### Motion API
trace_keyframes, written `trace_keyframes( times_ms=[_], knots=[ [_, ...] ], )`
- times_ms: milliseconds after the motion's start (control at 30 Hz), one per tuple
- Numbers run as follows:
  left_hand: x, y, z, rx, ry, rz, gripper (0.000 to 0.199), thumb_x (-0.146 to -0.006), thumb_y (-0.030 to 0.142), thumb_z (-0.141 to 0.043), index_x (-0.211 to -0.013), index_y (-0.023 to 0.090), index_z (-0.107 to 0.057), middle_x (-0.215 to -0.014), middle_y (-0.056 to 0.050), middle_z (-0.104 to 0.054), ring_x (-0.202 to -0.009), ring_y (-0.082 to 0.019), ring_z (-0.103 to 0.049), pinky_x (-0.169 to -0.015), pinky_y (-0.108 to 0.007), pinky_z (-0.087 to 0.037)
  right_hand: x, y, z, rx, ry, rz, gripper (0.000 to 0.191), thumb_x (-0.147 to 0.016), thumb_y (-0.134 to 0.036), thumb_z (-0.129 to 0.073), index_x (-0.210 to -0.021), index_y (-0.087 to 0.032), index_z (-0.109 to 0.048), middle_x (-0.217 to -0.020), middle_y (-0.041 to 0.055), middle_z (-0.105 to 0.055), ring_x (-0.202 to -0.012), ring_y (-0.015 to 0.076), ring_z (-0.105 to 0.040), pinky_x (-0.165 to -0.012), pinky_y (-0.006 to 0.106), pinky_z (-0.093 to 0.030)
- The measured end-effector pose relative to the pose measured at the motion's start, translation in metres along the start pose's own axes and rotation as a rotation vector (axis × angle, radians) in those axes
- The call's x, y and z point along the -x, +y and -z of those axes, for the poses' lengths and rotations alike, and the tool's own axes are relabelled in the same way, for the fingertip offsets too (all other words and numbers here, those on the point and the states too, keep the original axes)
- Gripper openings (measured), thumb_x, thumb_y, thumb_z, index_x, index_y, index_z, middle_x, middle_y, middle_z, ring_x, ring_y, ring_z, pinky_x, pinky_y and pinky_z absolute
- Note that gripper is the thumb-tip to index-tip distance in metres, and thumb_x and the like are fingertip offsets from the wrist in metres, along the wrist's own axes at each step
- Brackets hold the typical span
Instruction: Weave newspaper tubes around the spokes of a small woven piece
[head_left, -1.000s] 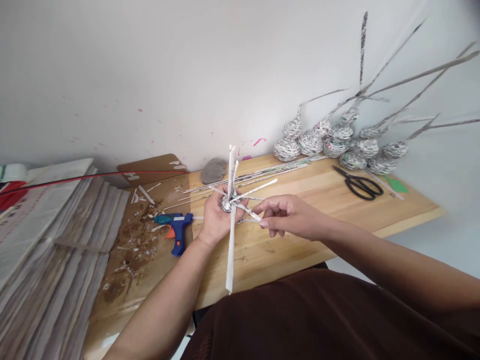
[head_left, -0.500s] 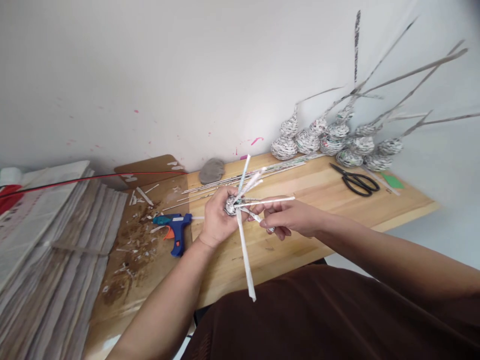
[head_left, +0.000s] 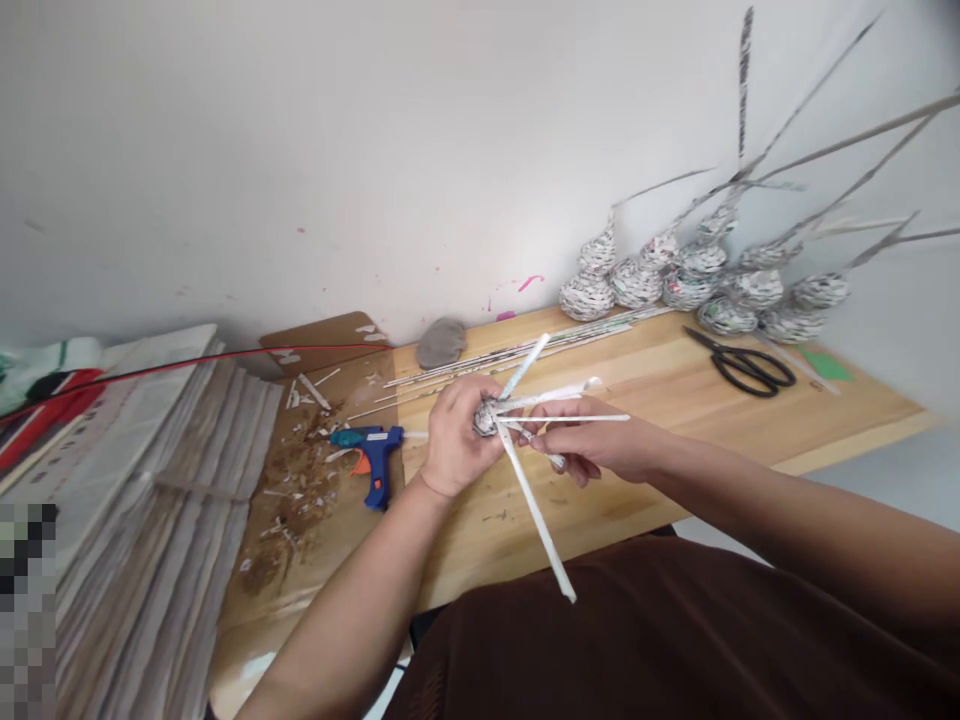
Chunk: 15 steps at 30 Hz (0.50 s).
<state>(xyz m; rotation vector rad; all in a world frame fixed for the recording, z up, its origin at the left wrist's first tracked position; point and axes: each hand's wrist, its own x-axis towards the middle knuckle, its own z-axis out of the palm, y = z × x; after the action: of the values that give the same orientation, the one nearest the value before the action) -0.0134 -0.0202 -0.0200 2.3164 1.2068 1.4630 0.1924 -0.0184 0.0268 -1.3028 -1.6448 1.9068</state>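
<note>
My left hand (head_left: 457,435) is wrapped round a small woven newspaper ball (head_left: 486,416), with part of the ball hidden in the palm. Several rolled-paper strips fan out from the ball; a long white paper strip (head_left: 536,510) points down toward my lap. Close by on the right, my right hand (head_left: 581,440) pinches one of these strips, whose short tip (head_left: 556,461) pokes out below the fingers. Another thin strip (head_left: 592,418) passes over the back of that hand.
Several woven paper gourds (head_left: 589,290) with long stems stand by the wall. Black scissors (head_left: 742,368) lie at right, thin paper rods (head_left: 517,350) behind my hands. A blue glue gun (head_left: 381,465) rests on a scrap-strewn board (head_left: 300,580), beside stacked newspapers (head_left: 180,500).
The view has shifted, so everything sits further right. The ball has turned in my left hand, and the long lower strip now slants more to the right. Both hands keep their hold.
</note>
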Motion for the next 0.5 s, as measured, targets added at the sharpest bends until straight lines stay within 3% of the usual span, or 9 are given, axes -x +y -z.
trace_keyframes(
  times_ms=[167,367,500],
  knots=[
    [-0.001,0.002,-0.001,-0.02,-0.008,0.014,0.022,-0.076,0.026,-0.071,-0.094,0.022,-0.058,-0.095,-0.006,-0.07,-0.089,-0.021,-0.065,-0.08,-0.032,-0.05,-0.001,0.001,-0.003,-0.024,-0.002,0.012,0.02,-0.068,-0.027,-0.063,-0.085,-0.016,-0.063,-0.056,-0.0053,-0.06,-0.042,0.0079,-0.057,-0.036,0.015,-0.034],
    [-0.002,0.004,-0.001,-0.082,-0.019,-0.084,0.02,-0.083,0.034,-0.065,-0.096,0.021,-0.059,-0.097,-0.008,-0.071,-0.091,-0.023,-0.066,-0.081,-0.035,-0.051,-0.007,0.002,-0.008,-0.1,0.094,0.022,0.02,-0.057,-0.018,-0.055,-0.076,-0.017,-0.061,-0.046,-0.0081,-0.051,-0.031,0.0043,-0.037,-0.03,0.016,-0.024],
    [-0.002,0.005,0.004,-0.275,-0.077,-0.199,0.019,-0.086,0.032,-0.066,-0.101,0.02,-0.062,-0.102,-0.01,-0.072,-0.096,-0.025,-0.067,-0.085,-0.037,-0.048,-0.012,0.007,-0.01,-0.169,0.103,-0.01,0.011,-0.059,-0.02,-0.056,-0.07,-0.018,-0.057,-0.044,-0.0074,-0.048,-0.032,0.0041,-0.034,-0.03,0.015,-0.021]
  ],
)
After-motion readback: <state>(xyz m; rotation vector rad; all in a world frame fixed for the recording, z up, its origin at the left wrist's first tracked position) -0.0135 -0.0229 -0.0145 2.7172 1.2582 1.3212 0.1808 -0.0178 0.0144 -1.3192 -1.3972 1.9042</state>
